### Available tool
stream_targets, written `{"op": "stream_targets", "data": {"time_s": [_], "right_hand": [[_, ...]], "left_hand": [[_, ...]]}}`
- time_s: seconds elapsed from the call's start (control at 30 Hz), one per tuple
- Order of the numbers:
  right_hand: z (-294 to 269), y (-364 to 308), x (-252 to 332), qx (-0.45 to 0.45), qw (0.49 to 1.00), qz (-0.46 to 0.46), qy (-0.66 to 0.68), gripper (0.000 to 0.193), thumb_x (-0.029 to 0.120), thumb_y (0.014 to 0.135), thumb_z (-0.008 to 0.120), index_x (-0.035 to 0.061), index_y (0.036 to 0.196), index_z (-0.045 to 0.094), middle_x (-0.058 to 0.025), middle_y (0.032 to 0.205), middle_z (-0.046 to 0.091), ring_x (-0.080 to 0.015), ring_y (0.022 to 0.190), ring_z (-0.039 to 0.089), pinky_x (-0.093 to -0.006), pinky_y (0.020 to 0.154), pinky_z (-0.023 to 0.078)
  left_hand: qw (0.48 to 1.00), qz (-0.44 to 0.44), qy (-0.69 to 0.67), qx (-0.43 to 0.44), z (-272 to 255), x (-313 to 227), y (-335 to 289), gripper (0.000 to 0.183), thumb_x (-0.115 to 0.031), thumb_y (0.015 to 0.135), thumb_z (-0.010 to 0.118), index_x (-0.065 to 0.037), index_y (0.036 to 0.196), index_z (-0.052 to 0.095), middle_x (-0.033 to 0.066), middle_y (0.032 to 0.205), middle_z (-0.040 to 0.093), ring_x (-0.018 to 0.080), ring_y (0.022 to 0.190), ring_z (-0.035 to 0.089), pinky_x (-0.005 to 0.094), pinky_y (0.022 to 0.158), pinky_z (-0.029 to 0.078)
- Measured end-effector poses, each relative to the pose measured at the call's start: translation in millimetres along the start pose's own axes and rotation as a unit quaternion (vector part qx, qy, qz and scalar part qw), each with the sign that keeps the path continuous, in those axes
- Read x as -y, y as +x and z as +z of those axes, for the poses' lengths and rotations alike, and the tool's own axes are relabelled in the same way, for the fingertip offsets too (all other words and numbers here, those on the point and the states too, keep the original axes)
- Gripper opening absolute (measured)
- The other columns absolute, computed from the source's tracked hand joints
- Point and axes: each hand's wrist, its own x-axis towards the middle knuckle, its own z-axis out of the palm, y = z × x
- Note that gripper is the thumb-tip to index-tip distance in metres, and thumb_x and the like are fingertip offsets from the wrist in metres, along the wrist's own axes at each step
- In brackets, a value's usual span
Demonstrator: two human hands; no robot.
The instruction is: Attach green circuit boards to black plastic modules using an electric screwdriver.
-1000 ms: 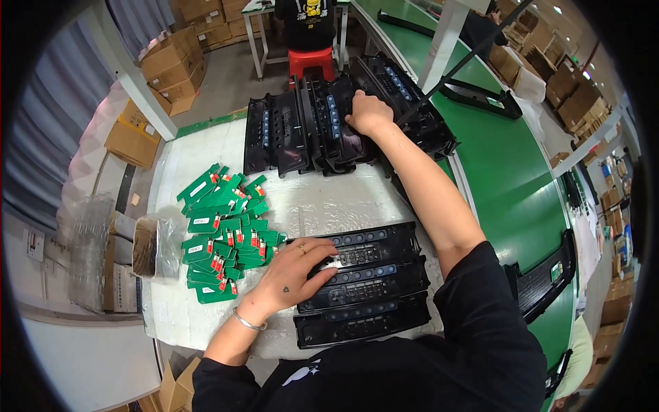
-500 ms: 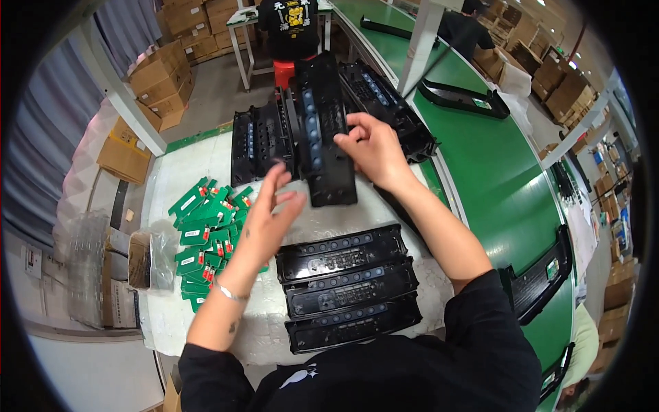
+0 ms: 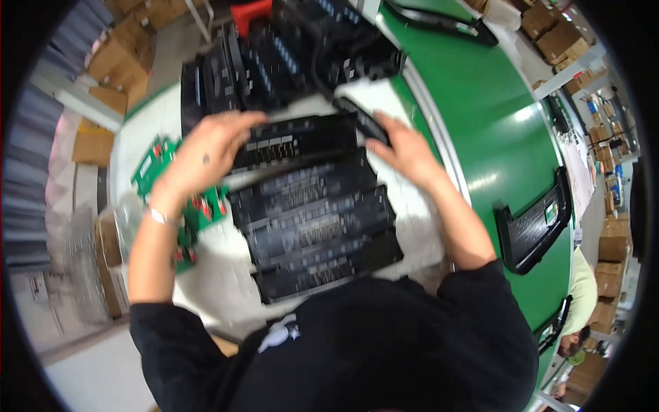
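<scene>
- Turned crosswise since half a second ago, the black panel (image 3: 295,143) now sits between both hands, above three similar panels (image 3: 312,230).
- Left hand (image 3: 211,147): fingers lie over that panel's left end; blur hides whether they grip.
- Right hand (image 3: 406,150): thumb and fingers apart at a dark strip (image 3: 362,118); its hold cannot be told.
- Green boards (image 3: 211,210) lie beside the left wrist.

The bare left hand (image 3: 214,145) arches inward, left of upper centre; the bare right hand (image 3: 406,147) curls, right of centre.
</scene>
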Motion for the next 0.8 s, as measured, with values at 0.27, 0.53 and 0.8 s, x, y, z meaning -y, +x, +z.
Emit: {"op": "stream_targets", "data": {"time_s": [0.27,0.53,0.8], "right_hand": [[-52,-40,-7,-0.031,0.962,0.05,0.266,0.055,0.019,0.08,0.063,-0.0055,0.123,0.04,-0.0129,0.105,0.055,-0.0185,0.092,0.054,-0.0277,0.082,0.042],[-56,-50,-16,-0.112,0.936,0.129,0.309,0.046,0.018,0.084,0.061,-0.0061,0.119,0.044,-0.0042,0.094,0.056,-0.0103,0.081,0.05,-0.0219,0.072,0.041],[-30,-56,-31,-0.066,0.987,0.142,-0.027,0.056,0.028,0.078,0.065,-0.0032,0.12,0.045,-0.0141,0.086,0.055,-0.0228,0.078,0.054,-0.0293,0.072,0.045]], "left_hand": [[0.999,-0.021,-0.038,-0.014,20,23,15,0.024,-0.003,0.085,0.045,0.001,0.108,0.053,0.0169,0.101,0.059,0.0321,0.096,0.056,0.0335,0.083,0.043],[1.0,0.018,-0.004,0.001,86,39,34,0.025,-0.004,0.08,0.049,-0.003,0.104,0.055,0.0173,0.098,0.057,0.0341,0.092,0.054,0.0391,0.081,0.043],[0.999,0.006,0.01,-0.05,72,-2,-5,0.035,-0.01,0.083,0.052,-0.006,0.118,0.047,0.0131,0.116,0.048,0.0308,0.106,0.046,0.0359,0.089,0.039]]}}
